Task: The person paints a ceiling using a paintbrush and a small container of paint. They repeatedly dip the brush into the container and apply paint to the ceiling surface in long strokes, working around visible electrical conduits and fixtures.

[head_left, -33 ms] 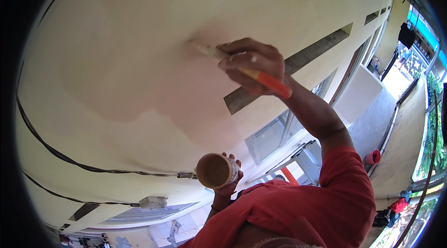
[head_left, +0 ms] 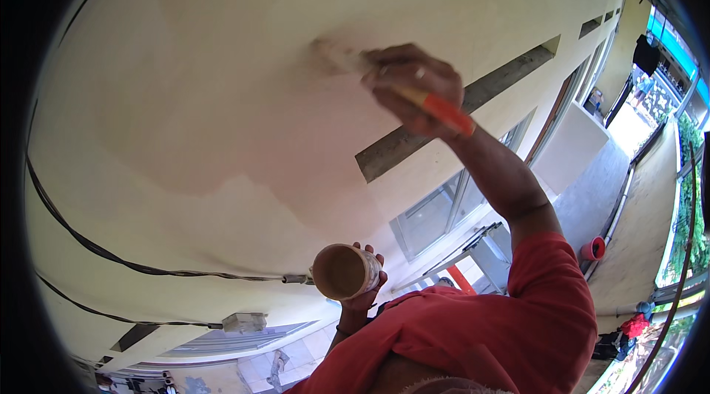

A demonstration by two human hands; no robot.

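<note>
My right hand (head_left: 418, 87) is closed round a paintbrush (head_left: 447, 111) with an orange-red handle end, its fingers blurred by motion. The pale bristle end touches or nearly touches the cream wall surface (head_left: 185, 39), above a pinkish patch (head_left: 288, 150) with an uneven edge. Lower down, my left hand (head_left: 367, 290) grips a round cup (head_left: 340, 272) from its right side, fingers curled over the outer wall. Its open mouth faces the camera and the inside looks brownish; I cannot tell how much it holds.
Dark cables (head_left: 111, 253) run along the left to a small box (head_left: 244, 322). A grey recessed slot (head_left: 384, 157) lies behind my right hand, with windows (head_left: 436, 209) beyond. A grey ladder-like frame (head_left: 481, 257) and a red bucket (head_left: 592, 249) stand to the right.
My right hand and the paintbrush have shifted a little up and to the right across the surface. My left hand and the cup have hardly moved.
</note>
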